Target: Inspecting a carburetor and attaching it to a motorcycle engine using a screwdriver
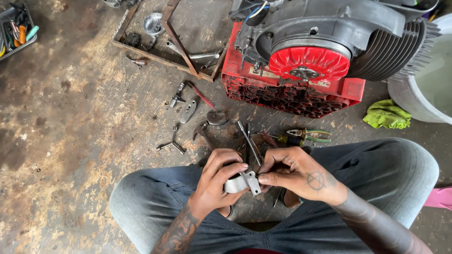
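While sitting on floor [70, 141] near engine [310, 51]: left hand [214, 181] and right hand [294, 174], fingers pinched tight on grey part [240, 182].

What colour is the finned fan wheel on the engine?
Red fan wheel, with a metal hub, best seen in the head view.

Two hands, the left hand [217, 181] and the right hand [294, 173], met on one small grey metal part [241, 182]. There was one engine [325, 42] on one red crate [287, 89], one green rag [387, 115], one pair of green-handled pliers [308, 135], one three-armed wrench [171, 144] (on the floor), one wooden tray [162, 40].
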